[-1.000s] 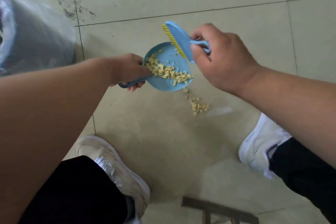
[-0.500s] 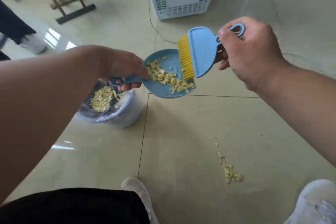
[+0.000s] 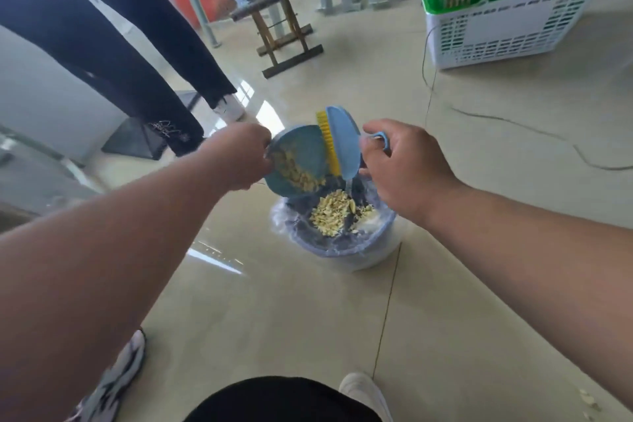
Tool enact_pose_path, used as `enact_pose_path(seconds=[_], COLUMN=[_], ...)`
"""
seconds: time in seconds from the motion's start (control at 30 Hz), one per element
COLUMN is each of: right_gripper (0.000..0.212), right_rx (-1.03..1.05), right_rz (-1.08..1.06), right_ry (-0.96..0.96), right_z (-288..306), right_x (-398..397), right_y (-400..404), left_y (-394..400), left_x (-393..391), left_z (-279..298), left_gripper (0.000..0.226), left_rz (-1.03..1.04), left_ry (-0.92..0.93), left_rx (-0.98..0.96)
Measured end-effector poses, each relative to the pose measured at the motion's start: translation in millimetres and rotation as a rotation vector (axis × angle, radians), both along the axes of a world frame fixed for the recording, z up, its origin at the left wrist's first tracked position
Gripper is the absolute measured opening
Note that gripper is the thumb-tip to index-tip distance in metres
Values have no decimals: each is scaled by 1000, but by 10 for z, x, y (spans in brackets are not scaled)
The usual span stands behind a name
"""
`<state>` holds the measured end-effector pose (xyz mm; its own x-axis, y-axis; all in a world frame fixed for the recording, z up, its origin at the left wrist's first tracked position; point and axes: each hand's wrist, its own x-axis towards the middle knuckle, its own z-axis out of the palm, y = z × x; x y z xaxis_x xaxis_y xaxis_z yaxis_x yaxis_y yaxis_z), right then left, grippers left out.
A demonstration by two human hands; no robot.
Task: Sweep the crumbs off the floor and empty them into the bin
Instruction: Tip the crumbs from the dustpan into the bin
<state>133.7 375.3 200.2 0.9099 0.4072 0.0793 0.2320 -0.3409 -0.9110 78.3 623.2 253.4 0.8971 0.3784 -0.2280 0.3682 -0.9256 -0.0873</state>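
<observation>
- Right now my left hand (image 3: 239,156) grips the handle of the blue dustpan (image 3: 296,161), fingers curled round it, though the handle itself is hidden behind the hand.
- I hold the dustpan tilted steeply over the bin (image 3: 337,236), so the yellow crumbs (image 3: 298,175) slide toward its lower lip, directly above the opening.
- My right hand (image 3: 407,168) holds the small blue brush (image 3: 342,144) by its looped handle, fingers wrapped round it; yellow bristles rest against the pan's inner face, I judge to push the crumbs out.
- A pile of crumbs already lies inside the bin, which is lined with clear plastic.
- A few crumbs (image 3: 587,401) remain on the floor at lower right, so I judge the sweeping unfinished.
- The pale, glossy tiled floor (image 3: 274,319) reflects light.
- Further off: a wooden stool (image 3: 281,27), stacked plastic baskets (image 3: 513,10), a trailing cable (image 3: 496,120), and another person's dark trouser legs (image 3: 113,44).
</observation>
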Motion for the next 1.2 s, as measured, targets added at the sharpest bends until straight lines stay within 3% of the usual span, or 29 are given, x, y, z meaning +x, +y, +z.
enact_pose_path(seconds=[0.1,0.2,0.3,0.5,0.7,0.83,0.9,0.97,1.03,1.1,1.2], right_gripper=[23,15,19,23,22,23,18,14,11,12,11], right_rx=[-100,-151,-133,-136,-172,-121,104,454,675,765,851], right_rz=[102,205,167,53,0,-68,-175,-295,-363,-373,-379], right_ry=[-178,-322,-381,-336,-257,-90,160,525,772,872,905], right_z=[-254,-464,-621,-802,-873,-848,-806,-683,-553,-469,-399], right_x=[-182,-302,-302,-222,-151,-106,-58,-34,-21,-5,39], right_y=[-42,-134,-263,-468,-629,-660,-655,-673,-782,-980,-1416], left_y=[-61,-138,-167,-216,-332,-377,-418,-535,-737,-932,-1181], left_x=[-210,-410,-534,-573,-505,-447,-400,-308,-208,-116,40], left_z=[-249,-553,-802,-922,-938,-903,-850,-754,-681,-613,-539], left_gripper=[14,14,11,7,11,11,15,15,15,17,16], left_rz=[-95,-137,-117,-74,-76,-12,101,246,412,500,466], left_ry=[-96,-153,-200,-372,-410,-416,-438,-433,-402,-347,-205], left_rx=[262,264,245,167,171,141,36,-222,-564,-777,-889])
